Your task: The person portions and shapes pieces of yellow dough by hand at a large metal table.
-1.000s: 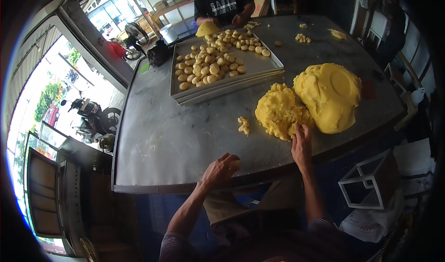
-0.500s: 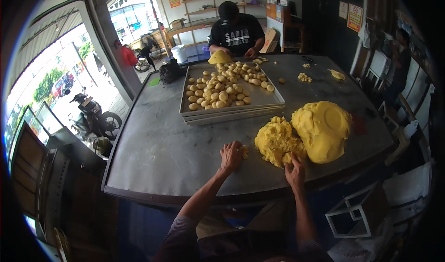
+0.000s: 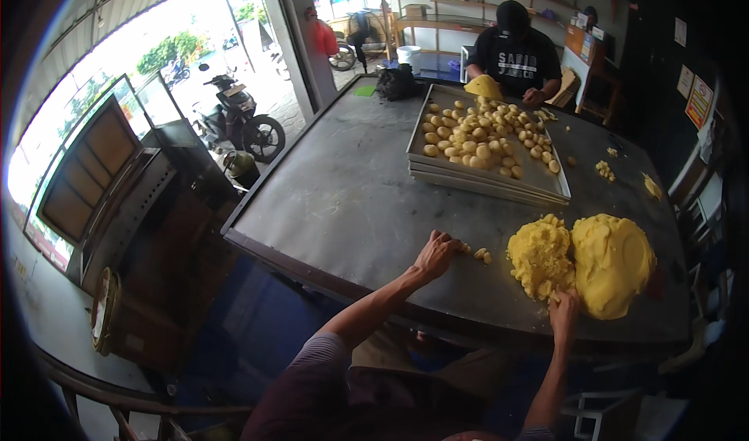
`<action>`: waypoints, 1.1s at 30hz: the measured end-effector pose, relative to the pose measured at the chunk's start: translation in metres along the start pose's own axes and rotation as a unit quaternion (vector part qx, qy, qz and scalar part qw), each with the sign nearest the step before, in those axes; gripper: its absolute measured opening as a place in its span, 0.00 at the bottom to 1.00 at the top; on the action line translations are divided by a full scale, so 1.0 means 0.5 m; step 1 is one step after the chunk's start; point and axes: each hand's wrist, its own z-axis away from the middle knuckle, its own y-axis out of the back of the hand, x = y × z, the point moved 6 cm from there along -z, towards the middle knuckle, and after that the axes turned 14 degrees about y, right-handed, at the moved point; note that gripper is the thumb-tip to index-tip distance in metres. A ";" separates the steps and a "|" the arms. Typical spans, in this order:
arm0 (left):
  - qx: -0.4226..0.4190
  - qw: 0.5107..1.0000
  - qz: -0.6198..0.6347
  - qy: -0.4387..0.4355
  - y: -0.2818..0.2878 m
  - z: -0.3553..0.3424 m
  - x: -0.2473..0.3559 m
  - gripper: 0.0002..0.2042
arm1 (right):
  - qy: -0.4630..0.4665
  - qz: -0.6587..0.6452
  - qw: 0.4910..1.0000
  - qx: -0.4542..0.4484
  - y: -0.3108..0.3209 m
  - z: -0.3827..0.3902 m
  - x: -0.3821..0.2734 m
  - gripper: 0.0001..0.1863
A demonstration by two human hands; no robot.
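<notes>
My left hand (image 3: pixel 437 254) is low over the metal table, its fingers curled and pressed together, with a small bit of dough at the fingertips. Right beside it lies a little cluster of pale yellow dough pieces (image 3: pixel 483 255). At the near edge of a crumbly yellow dough heap (image 3: pixel 540 255), my right hand (image 3: pixel 564 314) pinches some of the dough. Touching that heap on its right is a large, smoother yellow dough mass (image 3: pixel 612 265). What lies under the left fingers is partly hidden.
Stacked metal trays (image 3: pixel 488 177) holding many round dough balls (image 3: pixel 476 133) stand farther back. Across the table (image 3: pixel 335 199) a person in black (image 3: pixel 515 55) holds a yellow dough sheet (image 3: pixel 484 87). A black bag (image 3: pixel 396 82) and small dough bits (image 3: pixel 605 170) lie on the table.
The view has swung left, so the table appears farther right. My left hand has shifted left off the small dough pieces, uncovering them. The right hand stays at the heap's near edge.
</notes>
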 end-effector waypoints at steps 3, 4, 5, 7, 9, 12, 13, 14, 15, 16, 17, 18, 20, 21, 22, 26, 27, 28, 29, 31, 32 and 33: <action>0.045 0.998 0.017 0.038 0.017 -0.002 0.008 0.11 | -0.038 -0.036 0.997 0.053 -0.012 0.033 0.010 0.19; 0.067 0.995 0.040 0.056 0.020 -0.004 -0.023 0.10 | -0.041 -0.055 0.995 0.073 -0.019 0.038 0.004 0.20; 0.082 0.992 0.070 0.067 0.015 -0.012 -0.037 0.09 | -0.060 -0.053 0.994 0.080 -0.027 0.044 0.015 0.24; 0.094 0.989 0.088 0.074 0.018 -0.020 -0.072 0.08 | -0.077 -0.103 0.987 0.098 -0.018 0.029 -0.040 0.24; 0.073 0.992 0.084 0.050 0.018 -0.039 -0.062 0.08 | -0.075 -0.092 0.989 0.093 -0.019 0.025 -0.054 0.24; -0.034 0.888 0.329 0.321 -0.004 -0.053 -0.027 0.08 | -0.054 -0.025 0.995 0.079 -0.032 0.034 -0.032 0.23; -0.014 0.910 0.298 0.287 -0.005 -0.063 -0.025 0.08 | -0.055 -0.033 0.993 0.096 -0.027 0.036 -0.042 0.23; 0.012 0.930 0.263 0.256 -0.005 -0.062 -0.036 0.09 | -0.051 -0.047 0.991 0.111 -0.025 0.031 -0.057 0.23; 0.035 0.947 0.227 0.226 -0.009 -0.059 -0.049 0.09 | -0.034 -0.049 0.991 0.118 -0.027 0.021 -0.068 0.22; 0.042 0.967 0.181 0.173 -0.013 -0.057 -0.058 0.10 | -0.017 -0.051 0.991 0.126 -0.030 0.009 -0.078 0.22; 0.048 0.983 0.134 0.119 -0.019 -0.056 -0.066 0.11 | -0.001 -0.053 0.989 0.135 -0.035 -0.002 -0.086 0.21; 0.048 0.993 0.091 0.059 -0.024 -0.058 -0.049 0.12 | -0.029 -0.080 0.985 0.147 -0.052 -0.002 -0.060 0.21; 0.026 0.997 0.075 -0.004 -0.028 -0.047 -0.036 0.13 | -0.088 -0.136 0.972 0.169 -0.077 -0.002 -0.029 0.21; 0.013 0.997 0.067 -0.035 -0.026 -0.036 -0.029 0.14 | -0.087 -0.120 0.978 0.144 -0.077 -0.004 -0.030 0.21; 0.028 0.998 0.048 -0.031 -0.021 -0.026 -0.027 0.14 | -0.086 -0.104 0.984 0.118 -0.073 -0.011 -0.027 0.20; 0.084 0.995 -0.032 0.050 0.014 0.032 0.021 0.18 | -0.045 -0.023 0.999 0.014 -0.020 -0.020 -0.053 0.22; 0.103 0.989 -0.057 0.087 0.036 0.043 0.032 0.20 | -0.039 -0.004 0.999 0.036 -0.015 -0.015 -0.044 0.22; 0.052 0.994 -0.054 0.081 0.044 0.053 0.050 0.21 | -0.032 0.016 0.998 0.058 -0.014 -0.009 -0.028 0.23; 0.002 0.996 -0.051 0.076 0.052 0.067 0.064 0.22 | -0.025 0.035 0.996 0.077 -0.016 -0.005 -0.015 0.24; -0.046 0.997 0.059 -0.034 0.034 0.091 0.077 0.19 | -0.024 0.021 0.998 0.063 -0.045 0.003 0.008 0.25; -0.074 0.995 0.062 -0.033 0.024 0.108 0.076 0.17 | -0.024 0.012 0.998 0.052 -0.062 0.015 0.014 0.25; -0.100 0.992 0.065 -0.036 0.019 0.118 0.078 0.15 | -0.023 0.044 0.997 0.059 -0.055 0.023 -0.011 0.25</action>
